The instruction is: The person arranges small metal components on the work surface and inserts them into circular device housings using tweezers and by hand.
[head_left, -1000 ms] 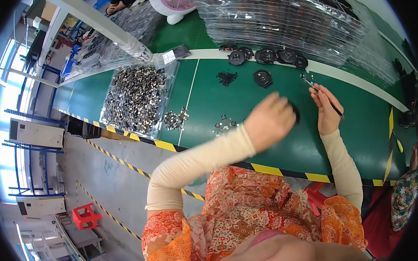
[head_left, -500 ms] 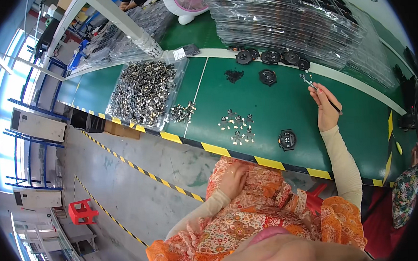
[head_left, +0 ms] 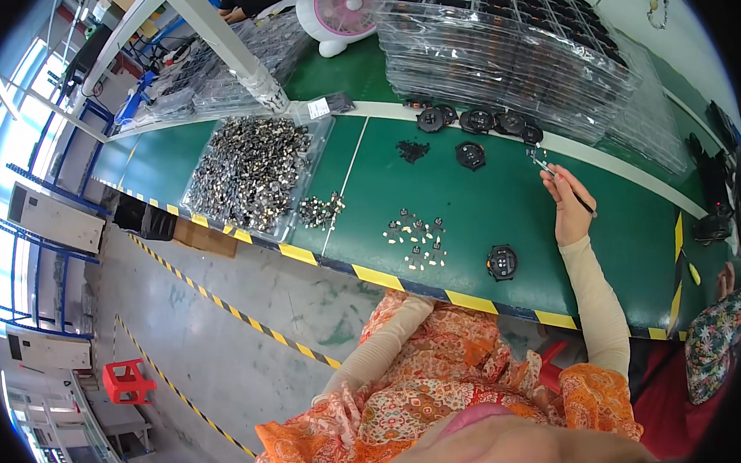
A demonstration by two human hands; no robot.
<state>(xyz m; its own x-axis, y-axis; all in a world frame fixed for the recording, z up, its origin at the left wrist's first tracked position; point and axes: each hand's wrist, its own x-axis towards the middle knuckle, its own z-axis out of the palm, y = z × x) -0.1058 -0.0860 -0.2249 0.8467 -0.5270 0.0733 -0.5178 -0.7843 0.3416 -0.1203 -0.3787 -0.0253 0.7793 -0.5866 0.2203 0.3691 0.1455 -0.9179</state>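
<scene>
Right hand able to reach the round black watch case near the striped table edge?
Likely yes: only bare green tabletop lies between right hand and watch case, though the hand holds black-and-silver tweezers.

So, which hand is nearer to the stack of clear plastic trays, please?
The right hand, in front of the stack; the left hand, hidden at the near table edge, is farther.

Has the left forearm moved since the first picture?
Yes, backward: it reached over the green table then; now the left forearm lies on the near side of the striped table edge, with its hand out of sight.
</scene>
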